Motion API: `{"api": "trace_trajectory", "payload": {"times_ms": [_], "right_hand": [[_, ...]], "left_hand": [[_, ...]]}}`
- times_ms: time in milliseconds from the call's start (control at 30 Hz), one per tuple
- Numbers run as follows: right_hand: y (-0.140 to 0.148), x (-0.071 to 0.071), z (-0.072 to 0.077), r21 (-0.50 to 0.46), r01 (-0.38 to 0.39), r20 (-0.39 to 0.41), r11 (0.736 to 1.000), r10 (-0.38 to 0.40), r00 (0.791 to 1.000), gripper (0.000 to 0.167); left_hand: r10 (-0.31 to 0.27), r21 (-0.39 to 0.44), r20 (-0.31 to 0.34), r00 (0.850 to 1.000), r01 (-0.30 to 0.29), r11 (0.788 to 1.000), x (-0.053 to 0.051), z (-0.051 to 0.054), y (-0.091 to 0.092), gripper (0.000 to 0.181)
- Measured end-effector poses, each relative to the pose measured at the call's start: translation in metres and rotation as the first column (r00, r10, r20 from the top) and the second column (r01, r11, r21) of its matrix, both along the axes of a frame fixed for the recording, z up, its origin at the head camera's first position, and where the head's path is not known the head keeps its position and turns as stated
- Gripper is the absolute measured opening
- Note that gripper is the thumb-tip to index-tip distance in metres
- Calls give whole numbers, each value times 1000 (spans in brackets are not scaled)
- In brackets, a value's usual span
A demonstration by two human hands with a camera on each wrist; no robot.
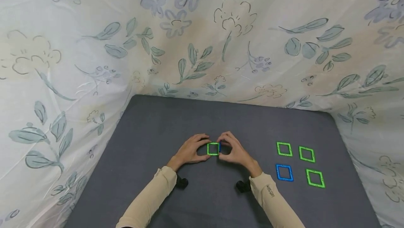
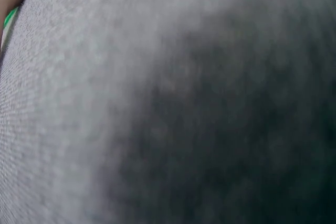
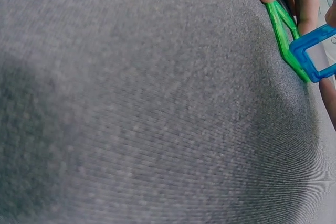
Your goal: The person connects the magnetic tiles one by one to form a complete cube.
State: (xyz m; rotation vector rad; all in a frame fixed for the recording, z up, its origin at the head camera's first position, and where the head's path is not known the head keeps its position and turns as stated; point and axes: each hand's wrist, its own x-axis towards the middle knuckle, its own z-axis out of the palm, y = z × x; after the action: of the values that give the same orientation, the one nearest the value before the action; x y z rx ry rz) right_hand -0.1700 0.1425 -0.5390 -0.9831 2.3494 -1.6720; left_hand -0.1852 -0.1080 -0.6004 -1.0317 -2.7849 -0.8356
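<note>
Gripping the green square frame (image 1: 213,154) on the surface (image 1: 217,196), the left hand (image 1: 190,149) curls its fingers around its left side; the right hand (image 1: 234,151), fingers partly closed, holds the blue square frame (image 3: 313,38) upright against its right edge.

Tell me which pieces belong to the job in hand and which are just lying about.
Belong to the job:
held green frame, pinched by left fingers
held blue frame, standing on edge beside it, in right fingers

Lying about, possibly spares:
three loose green frames, at right
loose blue frame, at right
</note>
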Motion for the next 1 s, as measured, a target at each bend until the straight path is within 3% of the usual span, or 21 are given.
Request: {"api": "trace_trajectory", "payload": {"times_ms": [367, 567, 667, 867, 1000], "right_hand": [[0, 1, -2, 2, 0, -4, 1000, 0, 1000, 41], [0, -5, -26, 20, 17, -29, 1000, -17, 999, 43], [3, -7, -35, 22, 26, -42, 999, -25, 999, 45], [7, -8, -36, 30, 27, -81, 999, -25, 996, 45], [9, -8, -33, 75, 39, -131, 996, -29, 991, 41]], "left_hand": [[-48, 4, 100, 994, 48, 999, -3, 9, -2, 61], [-56, -62, 154, 987, 66, 996, -17, 22, -2, 60], [-95, -67, 164, 982, 107, 992, -28, 31, 2, 52], [-225, -33, 233, 946, 239, 970, -47, 44, 18, 34], [-266, -44, 301, 916, 292, 956, -57, 49, 31, 29]]}}
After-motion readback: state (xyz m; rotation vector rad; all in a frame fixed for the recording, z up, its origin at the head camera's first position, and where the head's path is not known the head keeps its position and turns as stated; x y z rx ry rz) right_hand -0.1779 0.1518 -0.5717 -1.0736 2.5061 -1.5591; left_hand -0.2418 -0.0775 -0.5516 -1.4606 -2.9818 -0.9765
